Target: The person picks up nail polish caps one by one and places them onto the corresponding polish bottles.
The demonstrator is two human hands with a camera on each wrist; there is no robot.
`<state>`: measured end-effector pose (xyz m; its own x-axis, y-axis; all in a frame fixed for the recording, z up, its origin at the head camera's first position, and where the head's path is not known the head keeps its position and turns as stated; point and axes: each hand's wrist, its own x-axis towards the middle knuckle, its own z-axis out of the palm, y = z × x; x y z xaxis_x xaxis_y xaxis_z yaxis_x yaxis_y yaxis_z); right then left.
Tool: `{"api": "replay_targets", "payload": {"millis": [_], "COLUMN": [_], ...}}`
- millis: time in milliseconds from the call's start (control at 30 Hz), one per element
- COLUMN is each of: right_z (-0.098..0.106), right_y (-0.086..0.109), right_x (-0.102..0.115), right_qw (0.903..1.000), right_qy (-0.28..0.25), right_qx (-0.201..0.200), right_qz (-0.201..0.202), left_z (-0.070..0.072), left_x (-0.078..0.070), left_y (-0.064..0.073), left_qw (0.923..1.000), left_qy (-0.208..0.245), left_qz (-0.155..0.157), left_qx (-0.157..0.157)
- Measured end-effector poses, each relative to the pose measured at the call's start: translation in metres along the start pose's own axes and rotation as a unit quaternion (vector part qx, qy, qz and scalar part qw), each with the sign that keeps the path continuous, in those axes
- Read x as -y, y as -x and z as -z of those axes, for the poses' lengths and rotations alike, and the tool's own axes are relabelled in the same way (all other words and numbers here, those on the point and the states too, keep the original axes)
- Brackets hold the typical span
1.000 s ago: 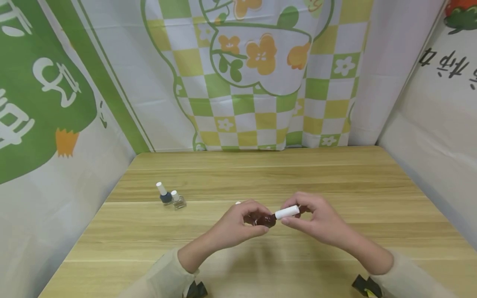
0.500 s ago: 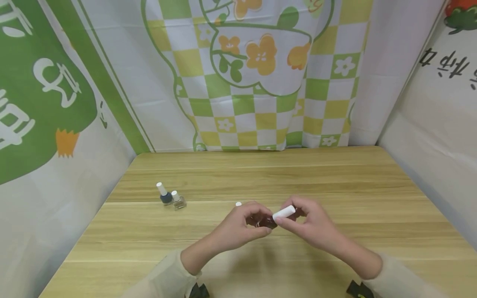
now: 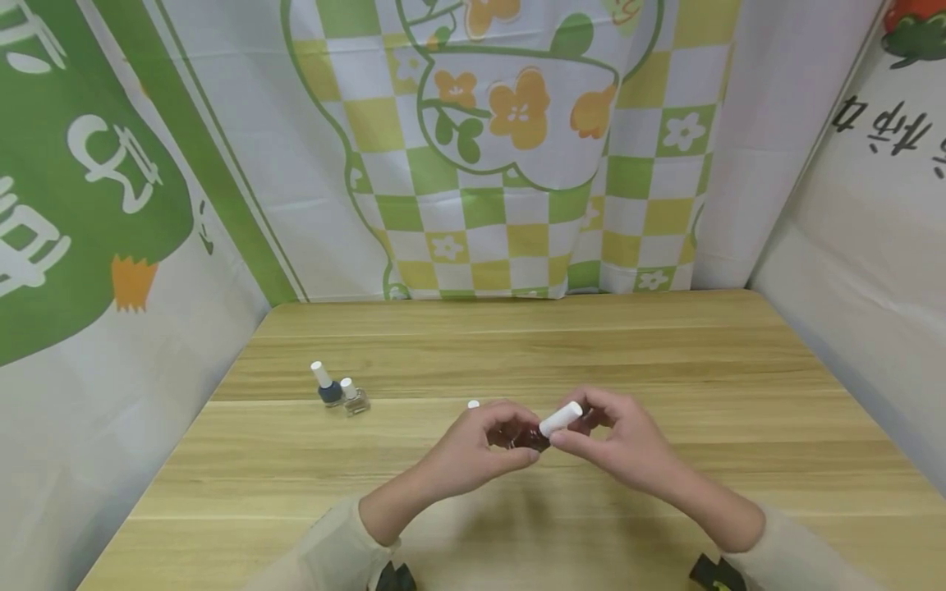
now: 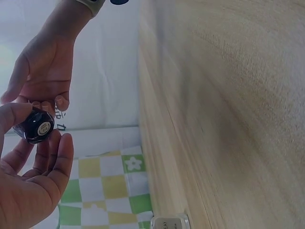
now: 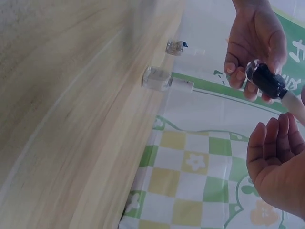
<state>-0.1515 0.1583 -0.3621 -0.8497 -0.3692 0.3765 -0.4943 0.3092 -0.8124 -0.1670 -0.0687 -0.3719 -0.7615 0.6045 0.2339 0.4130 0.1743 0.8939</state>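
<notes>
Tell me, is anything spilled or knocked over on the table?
Nothing looks spilled or tipped. The blue bottle and clear bottle stand upright side by side on the table. The left hand holds the dark red bottle tilted above it, while the right hand pinches its white cap.
</notes>
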Motion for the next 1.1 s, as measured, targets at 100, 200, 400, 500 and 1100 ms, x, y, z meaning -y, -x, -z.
{"api": "replay_targets", "payload": {"millis": [100,200,400,500,1100], "right_z": [0.005,0.009,0.01,0.01,0.0], "right_y": [-0.001,-0.002,-0.004,-0.004,-0.004], "right_x": [-0.002,-0.004,-0.006,-0.007,-0.003], "right_qw": [0.999,0.9963,0.9933,0.9933,0.9997], "right_qy": [-0.028,-0.054,-0.072,-0.069,-0.017], "right_qx": [0.017,0.032,0.049,0.051,-0.009], "right_qz": [0.031,0.059,0.076,0.077,0.015], "left_z": [0.001,0.001,0.001,0.001,-0.003], "left_x": [0.001,0.0,-0.001,-0.001,0.001], "left_y": [0.0,0.0,0.0,0.0,0.0], "left_qw": [1.0,1.0,0.9998,0.9998,0.9999], "left_qy": [0.005,0.007,0.015,0.018,0.014], "left_qz": [0.001,0.004,0.01,0.011,0.008], "left_qx": [-0.002,-0.003,0.0,0.002,0.003]}}
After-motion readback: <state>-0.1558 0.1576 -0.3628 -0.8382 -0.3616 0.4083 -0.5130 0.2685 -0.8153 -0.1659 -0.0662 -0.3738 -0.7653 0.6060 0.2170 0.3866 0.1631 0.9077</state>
